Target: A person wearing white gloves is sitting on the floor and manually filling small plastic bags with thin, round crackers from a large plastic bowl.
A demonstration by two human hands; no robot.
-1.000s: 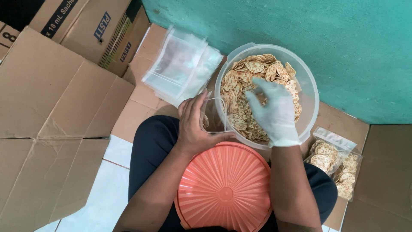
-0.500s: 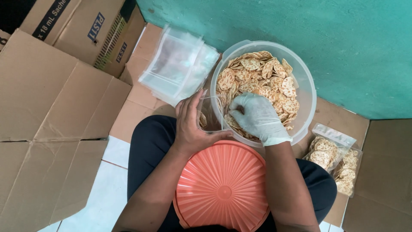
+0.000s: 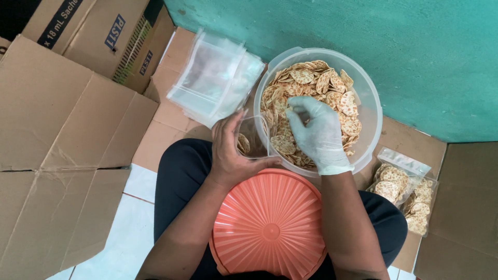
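A clear round plastic tub [image 3: 372, 109] stands against the teal wall, filled with several round speckled crackers [image 3: 332, 83]. My right hand [image 3: 317, 134], in a pale glove, reaches into the tub with its fingers curled around crackers. My bare left hand [image 3: 231, 155] holds a small clear plastic bag [image 3: 252, 136] open at the tub's near left rim; a few crackers lie inside it. An orange ribbed lid [image 3: 270, 228] rests on my lap.
A stack of empty clear bags [image 3: 215, 78] lies left of the tub. Two filled cracker bags [image 3: 402, 186] sit to the right on flattened cardboard [image 3: 62, 135]. A cardboard box [image 3: 104, 36] stands at the top left. White floor tiles [image 3: 129, 228] show below.
My gloved right hand has drawn back from the tub's middle toward its near left side, beside the open bag. My left hand keeps hold of the bag.
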